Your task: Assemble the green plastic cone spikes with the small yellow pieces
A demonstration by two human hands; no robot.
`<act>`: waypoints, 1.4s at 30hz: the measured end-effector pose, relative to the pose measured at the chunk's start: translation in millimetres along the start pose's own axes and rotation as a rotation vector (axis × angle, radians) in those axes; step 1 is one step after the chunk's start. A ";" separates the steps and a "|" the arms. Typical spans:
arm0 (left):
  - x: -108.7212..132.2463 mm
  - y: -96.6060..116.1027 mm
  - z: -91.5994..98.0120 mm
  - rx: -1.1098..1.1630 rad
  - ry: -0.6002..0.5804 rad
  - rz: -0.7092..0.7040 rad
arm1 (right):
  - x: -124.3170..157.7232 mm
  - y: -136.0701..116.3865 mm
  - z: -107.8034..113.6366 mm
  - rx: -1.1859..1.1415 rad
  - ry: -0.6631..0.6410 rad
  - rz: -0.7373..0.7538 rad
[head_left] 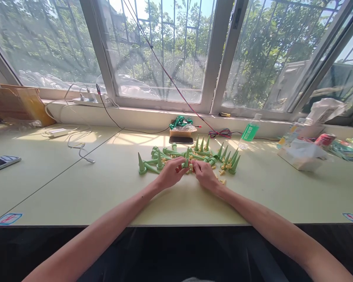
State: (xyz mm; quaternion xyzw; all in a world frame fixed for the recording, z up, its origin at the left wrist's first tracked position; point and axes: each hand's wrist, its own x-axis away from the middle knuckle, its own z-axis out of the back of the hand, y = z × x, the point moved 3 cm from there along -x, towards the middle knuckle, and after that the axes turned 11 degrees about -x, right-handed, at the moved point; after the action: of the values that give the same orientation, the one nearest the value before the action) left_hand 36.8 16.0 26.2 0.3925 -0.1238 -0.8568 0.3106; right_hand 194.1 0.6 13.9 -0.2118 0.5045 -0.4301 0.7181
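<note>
My left hand [173, 172] pinches a green plastic watering spike [186, 158] by its base, the pointed tip upward. Close beside it, my right hand [204, 173] is closed, thumb and fingers pressed together near the spike's base; whatever they hold is hidden. Around both hands lie more green cone-shaped spikes. One stands upright [140, 164] at the left end, and a group [233, 162] stands at the right. Small yellow plastic pieces [222, 172] are scattered among them and by my right wrist.
Behind the spikes are a dark phone [181, 140] and a small box with green strapping [181, 124]. A bottle with a green label [250, 132] and a tissue box [301, 154] stand right. A white cable [81, 150] and another phone [2, 163] lie left.
</note>
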 end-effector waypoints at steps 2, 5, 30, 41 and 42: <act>0.1 -1.7 -0.4 -0.019 0.010 0.007 | -0.5 -0.1 -0.5 -0.002 -0.013 0.002; -0.5 -3.2 0.3 -0.043 0.036 0.035 | -0.5 -1.7 0.0 0.005 -0.018 0.015; 0.0 -1.6 3.7 -0.005 0.007 0.066 | 2.9 -2.3 0.6 -0.152 -0.101 0.007; 3.1 2.2 1.2 -0.103 -0.019 -0.067 | 1.0 3.2 0.2 -0.004 -0.075 0.062; 3.1 2.3 1.3 -0.098 -0.019 -0.070 | 1.0 3.2 0.1 -0.006 -0.074 0.061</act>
State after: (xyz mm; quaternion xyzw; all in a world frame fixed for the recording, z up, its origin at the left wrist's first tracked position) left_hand 35.3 12.2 26.2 0.3726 -0.0708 -0.8760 0.2978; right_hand 195.6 1.5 11.0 -0.2143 0.4851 -0.3984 0.7484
